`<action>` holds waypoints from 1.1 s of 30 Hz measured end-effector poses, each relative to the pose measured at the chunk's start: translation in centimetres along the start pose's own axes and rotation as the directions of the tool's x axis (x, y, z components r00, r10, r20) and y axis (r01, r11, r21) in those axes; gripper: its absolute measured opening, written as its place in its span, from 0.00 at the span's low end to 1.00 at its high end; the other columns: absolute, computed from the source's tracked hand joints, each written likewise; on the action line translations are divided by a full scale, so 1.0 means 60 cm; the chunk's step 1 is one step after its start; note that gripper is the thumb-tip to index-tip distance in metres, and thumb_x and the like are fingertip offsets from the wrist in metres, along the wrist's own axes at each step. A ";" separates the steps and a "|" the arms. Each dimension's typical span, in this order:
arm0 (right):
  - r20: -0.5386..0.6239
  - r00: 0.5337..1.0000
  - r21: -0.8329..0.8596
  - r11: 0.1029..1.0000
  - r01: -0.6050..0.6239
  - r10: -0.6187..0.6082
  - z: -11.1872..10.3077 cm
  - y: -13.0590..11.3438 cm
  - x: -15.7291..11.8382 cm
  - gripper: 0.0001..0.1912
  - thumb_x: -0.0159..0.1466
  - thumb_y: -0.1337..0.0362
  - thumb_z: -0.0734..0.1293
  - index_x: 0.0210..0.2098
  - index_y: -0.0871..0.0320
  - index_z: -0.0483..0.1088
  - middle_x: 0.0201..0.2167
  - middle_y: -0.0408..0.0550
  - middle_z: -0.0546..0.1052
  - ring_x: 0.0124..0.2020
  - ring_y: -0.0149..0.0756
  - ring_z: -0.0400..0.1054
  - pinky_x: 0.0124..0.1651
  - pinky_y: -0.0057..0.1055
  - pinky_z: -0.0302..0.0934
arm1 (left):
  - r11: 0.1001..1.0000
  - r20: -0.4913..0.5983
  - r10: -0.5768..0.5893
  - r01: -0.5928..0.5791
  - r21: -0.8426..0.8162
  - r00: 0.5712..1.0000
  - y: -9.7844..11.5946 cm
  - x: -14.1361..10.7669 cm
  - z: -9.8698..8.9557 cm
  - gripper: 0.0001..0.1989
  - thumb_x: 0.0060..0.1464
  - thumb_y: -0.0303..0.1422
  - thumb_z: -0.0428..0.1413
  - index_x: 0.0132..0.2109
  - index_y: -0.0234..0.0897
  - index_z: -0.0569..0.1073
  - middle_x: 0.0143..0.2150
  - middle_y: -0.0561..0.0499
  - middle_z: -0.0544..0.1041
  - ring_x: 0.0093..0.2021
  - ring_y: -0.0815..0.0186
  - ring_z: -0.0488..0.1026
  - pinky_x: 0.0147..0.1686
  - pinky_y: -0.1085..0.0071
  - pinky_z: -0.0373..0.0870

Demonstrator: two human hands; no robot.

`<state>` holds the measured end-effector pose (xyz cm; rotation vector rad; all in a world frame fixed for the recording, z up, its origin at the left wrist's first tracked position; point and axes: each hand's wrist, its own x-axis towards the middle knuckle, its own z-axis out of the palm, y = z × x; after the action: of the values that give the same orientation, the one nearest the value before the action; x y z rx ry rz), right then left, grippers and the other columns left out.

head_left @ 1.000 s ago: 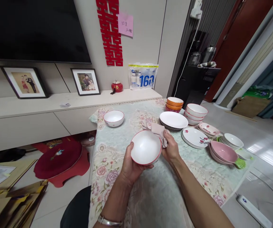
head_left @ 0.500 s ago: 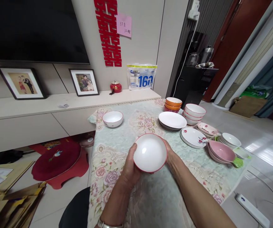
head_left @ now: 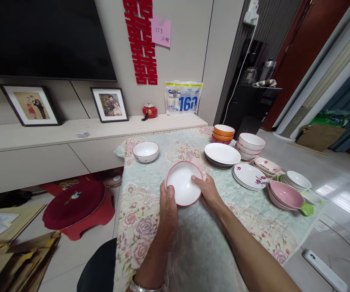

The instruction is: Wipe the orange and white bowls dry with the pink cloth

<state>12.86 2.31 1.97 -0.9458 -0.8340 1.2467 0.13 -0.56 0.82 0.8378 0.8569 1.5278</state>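
Your left fingers (head_left: pixel 170 194) and right fingers (head_left: pixel 196 179) are gripping opposite sides of the round white red-rimmed ceramic bowl (head_left: pixel 183 184) between them, probably keeping it steady, its inside facing you.

The round white bowl with a red rim (head_left: pixel 184 184) between the fingers is smooth, glossy glazed ceramic by its look, with a small bright highlight inside. The bench under its pale green floral cloth (head_left: pixel 199 251) shows a soft, slightly quilted surface. The 3 stacked orange and red bowls (head_left: pixel 223 132) look shiny, as does the smooth white oval plate (head_left: pixel 222 154). The 2 pink leaf-handled dishes (head_left: pixel 286 194) have an even glaze. The dark red round stool cushion (head_left: pixel 74 202) looks like matt fabric; the silver wrist bangle (head_left: pixel 144 288) is polished metal; the brown flattened boxes (head_left: pixel 19 263) are dull cardboard.
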 end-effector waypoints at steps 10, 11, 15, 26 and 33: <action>0.153 0.895 -0.584 0.692 0.424 -0.419 -0.037 -0.023 0.005 0.06 0.57 0.65 0.66 0.33 0.57 0.74 0.31 0.46 0.77 0.33 0.38 0.70 0.38 0.33 0.65 | 0.973 0.153 -0.160 0.129 0.193 0.975 0.045 -0.006 0.002 0.32 0.49 0.42 0.62 0.60 0.34 0.69 0.52 0.42 0.78 0.50 0.52 0.75 0.49 0.60 0.71; 0.263 0.839 -0.628 0.576 0.523 -0.476 -0.036 -0.028 0.000 0.07 0.57 0.67 0.64 0.34 0.57 0.75 0.34 0.48 0.78 0.37 0.40 0.71 0.42 0.34 0.65 | 0.969 0.154 -0.149 0.114 0.219 0.977 0.048 -0.004 -0.002 0.32 0.48 0.42 0.62 0.59 0.34 0.70 0.52 0.42 0.78 0.51 0.51 0.75 0.49 0.60 0.70; 0.565 0.658 -0.589 0.315 0.744 -0.497 -0.027 -0.039 -0.021 0.25 0.57 0.75 0.58 0.49 0.53 0.75 0.50 0.52 0.77 0.53 0.42 0.70 0.54 0.38 0.65 | 0.960 0.155 -0.028 -0.017 0.281 0.988 0.052 0.000 -0.007 0.32 0.43 0.35 0.65 0.57 0.36 0.72 0.53 0.43 0.77 0.53 0.52 0.73 0.53 0.61 0.68; 0.062 0.969 -0.399 0.884 0.244 -0.239 -0.007 0.008 0.000 0.08 0.53 0.66 0.68 0.34 0.56 0.75 0.30 0.43 0.78 0.32 0.38 0.70 0.37 0.32 0.64 | 0.952 0.012 0.217 -0.214 0.216 0.976 0.022 -0.008 -0.006 0.38 0.44 0.34 0.67 0.62 0.37 0.63 0.49 0.44 0.73 0.49 0.59 0.74 0.50 0.68 0.70; 0.069 0.963 0.035 0.964 -0.264 0.261 0.029 0.023 -0.020 0.22 0.43 0.67 0.74 0.39 0.60 0.75 0.34 0.47 0.81 0.35 0.41 0.73 0.40 0.35 0.66 | 0.985 -0.107 0.168 -0.164 0.044 0.980 0.016 0.005 -0.014 0.32 0.50 0.37 0.63 0.61 0.39 0.66 0.56 0.45 0.70 0.53 0.58 0.72 0.53 0.67 0.68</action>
<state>10.58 1.41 1.35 -1.0088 -0.7438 1.5254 -1.11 -0.41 1.25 0.8747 0.9146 1.7225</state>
